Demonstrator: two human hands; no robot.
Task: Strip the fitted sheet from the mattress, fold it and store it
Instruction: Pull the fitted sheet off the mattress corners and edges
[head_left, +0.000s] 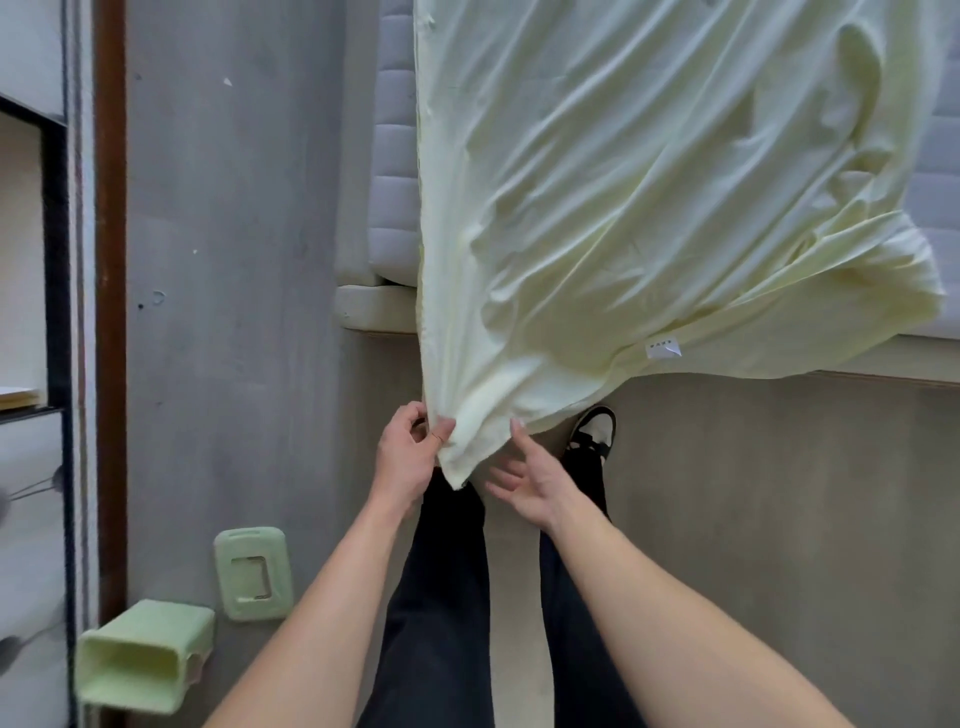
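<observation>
While the pale yellow fitted sheet (649, 197) drapes off the mattress (395, 156), hiding most of it, the left hand (410, 447) pinches its near corner; the right hand (530, 478) spreads open, touching the hem.

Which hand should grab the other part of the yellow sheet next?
Probably the right hand. It is open and holds nothing, with a fingertip just at the sheet edge. The left hand already pinches the sheet's hanging corner, so it should stay put.
</observation>
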